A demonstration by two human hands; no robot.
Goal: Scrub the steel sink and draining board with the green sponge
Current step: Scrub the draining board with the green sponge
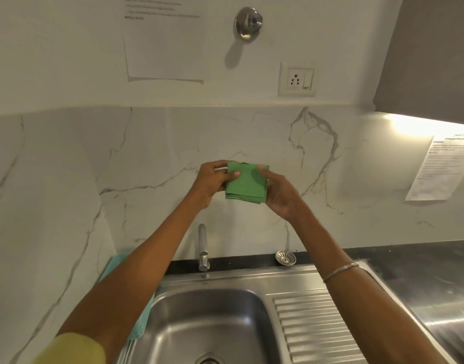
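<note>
I hold the green sponge point(247, 183), a thin folded square, up in front of the marble backsplash, well above the sink. My left hand point(212, 182) grips its left edge with the thumb on the front face. My right hand point(279, 191) grips its right edge. Far below them lies the steel sink basin point(212, 321), with its drain at the bottom edge of the view. The ribbed steel draining board point(312, 329) adjoins the basin on the right.
A steel tap point(203, 248) stands behind the basin. A loose sink strainer point(285, 258) lies on the dark ledge at the back. A teal basket point(136, 329) sits left of the basin. A dark counter point(435, 279) runs right; a socket point(297, 79) and papers hang on the wall.
</note>
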